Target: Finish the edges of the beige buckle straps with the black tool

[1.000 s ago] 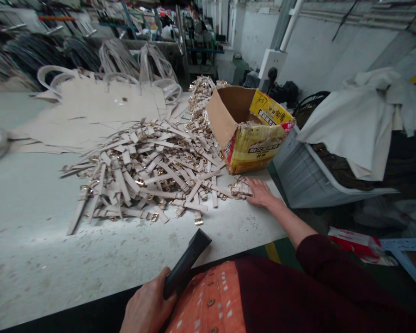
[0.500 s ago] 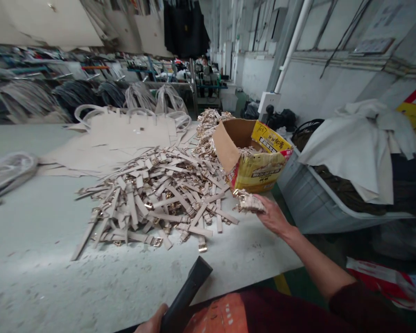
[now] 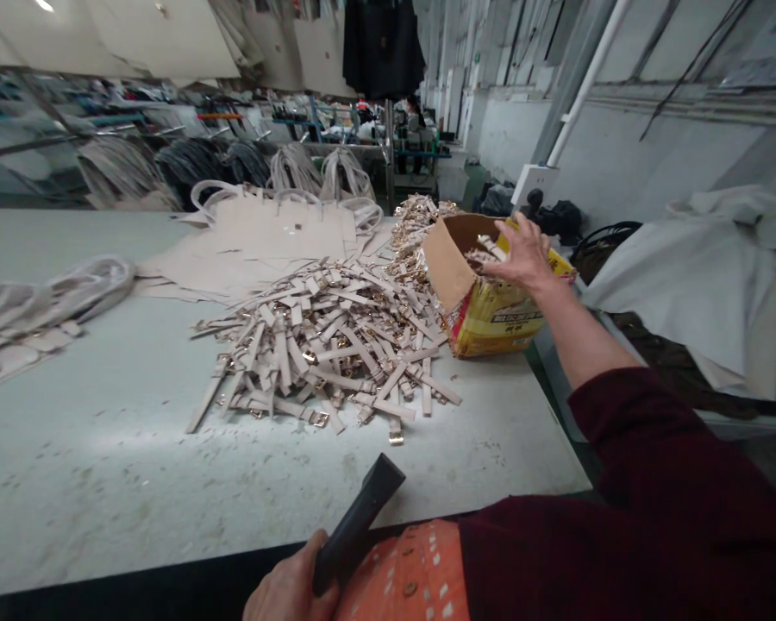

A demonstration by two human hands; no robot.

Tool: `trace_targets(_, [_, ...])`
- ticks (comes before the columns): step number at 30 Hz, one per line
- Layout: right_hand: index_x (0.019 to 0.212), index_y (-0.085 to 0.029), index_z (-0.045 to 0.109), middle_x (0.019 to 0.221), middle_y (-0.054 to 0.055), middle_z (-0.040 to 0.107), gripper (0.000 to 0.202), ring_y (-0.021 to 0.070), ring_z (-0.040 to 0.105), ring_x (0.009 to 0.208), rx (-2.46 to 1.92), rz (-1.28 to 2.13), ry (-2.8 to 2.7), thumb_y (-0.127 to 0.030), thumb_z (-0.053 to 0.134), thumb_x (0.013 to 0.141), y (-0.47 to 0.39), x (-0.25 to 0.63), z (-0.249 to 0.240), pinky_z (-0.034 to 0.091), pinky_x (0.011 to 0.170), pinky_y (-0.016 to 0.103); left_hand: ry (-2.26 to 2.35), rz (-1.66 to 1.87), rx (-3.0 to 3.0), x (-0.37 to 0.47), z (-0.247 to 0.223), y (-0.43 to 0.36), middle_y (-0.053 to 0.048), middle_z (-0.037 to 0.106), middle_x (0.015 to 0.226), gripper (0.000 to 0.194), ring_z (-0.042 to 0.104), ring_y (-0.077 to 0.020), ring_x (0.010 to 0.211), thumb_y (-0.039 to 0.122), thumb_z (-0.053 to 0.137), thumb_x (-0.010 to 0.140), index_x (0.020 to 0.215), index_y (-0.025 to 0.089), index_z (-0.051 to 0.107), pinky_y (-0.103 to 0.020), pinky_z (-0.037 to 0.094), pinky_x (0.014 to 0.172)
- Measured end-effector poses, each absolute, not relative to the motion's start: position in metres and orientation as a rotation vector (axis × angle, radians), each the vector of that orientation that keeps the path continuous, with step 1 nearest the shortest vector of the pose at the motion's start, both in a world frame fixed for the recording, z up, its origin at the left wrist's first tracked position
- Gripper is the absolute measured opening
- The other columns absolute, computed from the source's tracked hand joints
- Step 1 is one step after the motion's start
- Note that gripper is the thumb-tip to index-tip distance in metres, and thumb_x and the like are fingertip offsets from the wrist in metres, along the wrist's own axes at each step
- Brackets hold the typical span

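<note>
My right hand [image 3: 523, 254] reaches over the open top of a yellow cardboard box [image 3: 491, 315] at the table's right end, with a small bundle of beige buckle straps [image 3: 485, 253] under its fingers. My left hand [image 3: 291, 591] is low at the near table edge, gripping a black tool [image 3: 359, 522] that points up and to the right. A large pile of beige straps with gold buckles [image 3: 323, 345] lies on the white table [image 3: 103, 448] between the two hands.
Flat beige cut panels [image 3: 265, 237] and looped handles [image 3: 342, 172] lie behind the pile. A bundle of pale straps [image 3: 32, 302] rests at the far left. A grey bin draped with white cloth [image 3: 691, 276] stands right of the table. Racks fill the background.
My right hand lifted a bundle of straps off the table near the box and carried it up over the box opening. The left hand kept hold of the black tool.
</note>
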State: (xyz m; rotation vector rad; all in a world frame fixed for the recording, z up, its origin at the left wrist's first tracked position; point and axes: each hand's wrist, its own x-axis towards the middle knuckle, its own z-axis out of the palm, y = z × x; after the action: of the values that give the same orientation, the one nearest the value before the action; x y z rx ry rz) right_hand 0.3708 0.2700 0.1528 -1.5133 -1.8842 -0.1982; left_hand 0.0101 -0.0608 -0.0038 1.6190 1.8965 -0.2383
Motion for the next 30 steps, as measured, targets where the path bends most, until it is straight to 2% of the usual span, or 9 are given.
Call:
trace_targets(2, [0.118, -0.015, 0.049, 0.130, 0.010, 0.041, 0.050, 0.0240, 0.035, 0.120, -1.293, -0.169, -1.999, -0.019, 0.063, 0.070, 0.242, 0.331, 0.122, 0.026, 0.101, 0.040, 1.902, -0.203, 1.594, 0.008, -0.002, -0.065, -0.004, 0.069, 0.086, 0.031, 0.065, -0.0206, 0.085, 0.022, 0.039, 0.074, 0.099, 0.025, 0.057, -0.028, 0.044, 0.067])
trace_targets(4, [0.109, -0.018, 0.054, 0.112, 0.005, 0.055, 0.031, 0.0184, 0.048, 0.106, -1.170, 0.057, -2.206, -0.015, 0.051, 0.078, 0.208, 0.287, 0.080, 0.037, 0.094, 0.033, 1.926, -0.183, 1.569, 0.006, 0.000, -0.069, -0.003, 0.069, 0.085, 0.030, 0.064, -0.0199, 0.085, 0.021, 0.040, 0.074, 0.098, 0.025, 0.056, -0.026, 0.042, 0.067])
trace_targets(6, [0.097, -0.019, 0.058, 0.096, 0.004, 0.061, 0.020, 0.0172, 0.055, 0.092, -1.196, 0.282, -2.419, -0.017, 0.051, 0.078, 0.175, 0.245, 0.033, 0.043, 0.083, 0.029, 1.940, -0.181, 1.548, 0.005, 0.002, -0.071, -0.003, 0.069, 0.085, 0.029, 0.064, -0.0198, 0.085, 0.022, 0.041, 0.074, 0.098, 0.026, 0.056, -0.025, 0.041, 0.066])
trace_targets(7, [0.095, -0.018, 0.058, 0.094, 0.004, 0.061, 0.019, 0.0182, 0.056, 0.090, -1.238, 0.358, -2.508, -0.020, 0.054, 0.077, 0.162, 0.227, 0.012, 0.044, 0.080, 0.029, 1.941, -0.181, 1.543, 0.004, 0.002, -0.072, -0.003, 0.069, 0.084, 0.028, 0.064, -0.0197, 0.085, 0.023, 0.041, 0.075, 0.098, 0.026, 0.056, -0.025, 0.041, 0.066])
trace_targets(11, [0.101, -0.017, 0.055, 0.100, 0.011, 0.060, 0.033, 0.0243, 0.056, 0.094, -1.483, 0.438, -2.592, -0.037, 0.061, 0.075, 0.140, 0.177, -0.044, 0.043, 0.081, 0.035, 1.934, -0.181, 1.551, 0.003, 0.002, -0.073, -0.002, 0.069, 0.082, 0.026, 0.064, -0.0186, 0.080, 0.024, 0.040, 0.076, 0.097, 0.026, 0.056, -0.023, 0.039, 0.062])
trace_targets(16, [0.098, -0.019, 0.057, 0.101, 0.009, 0.060, 0.021, 0.0219, 0.057, 0.093, -1.598, 0.525, -2.543, -0.028, 0.055, 0.080, 0.150, 0.164, -0.059, 0.044, 0.079, 0.032, 1.934, -0.194, 1.568, 0.000, 0.003, -0.074, -0.002, 0.068, 0.081, 0.024, 0.064, -0.0180, 0.079, 0.025, 0.040, 0.077, 0.095, 0.026, 0.055, -0.023, 0.036, 0.060])
trace_targets(20, [0.098, -0.019, 0.057, 0.099, 0.006, 0.059, 0.022, 0.0188, 0.057, 0.091, -1.528, 0.573, -2.455, -0.018, 0.054, 0.077, 0.148, 0.181, -0.060, 0.042, 0.080, 0.028, 1.924, -0.209, 1.547, -0.004, 0.003, -0.076, -0.002, 0.067, 0.079, 0.020, 0.064, -0.0176, 0.077, 0.025, 0.040, 0.077, 0.091, 0.025, 0.054, -0.022, 0.036, 0.059])
trace_targets(26, [0.086, -0.018, 0.059, 0.078, 0.001, 0.058, 0.015, 0.0140, 0.054, 0.072, -1.301, 0.629, -2.213, -0.020, 0.057, 0.071, 0.117, 0.218, -0.055, 0.042, 0.068, 0.024, 1.938, -0.212, 1.560, -0.010, 0.000, -0.073, -0.002, 0.068, 0.078, 0.020, 0.064, -0.0190, 0.077, 0.025, 0.041, 0.076, 0.091, 0.025, 0.055, -0.024, 0.036, 0.059])
trace_targets(30, [0.083, -0.019, 0.060, 0.078, 0.001, 0.059, 0.014, 0.0139, 0.055, 0.072, -1.135, 0.707, -2.312, -0.019, 0.060, 0.069, 0.082, 0.247, -0.067, 0.042, 0.068, 0.023, 1.918, -0.262, 1.595, -0.009, 0.000, -0.067, -0.003, 0.068, 0.083, 0.024, 0.063, -0.0201, 0.082, 0.025, 0.042, 0.075, 0.096, 0.025, 0.055, -0.025, 0.038, 0.063])
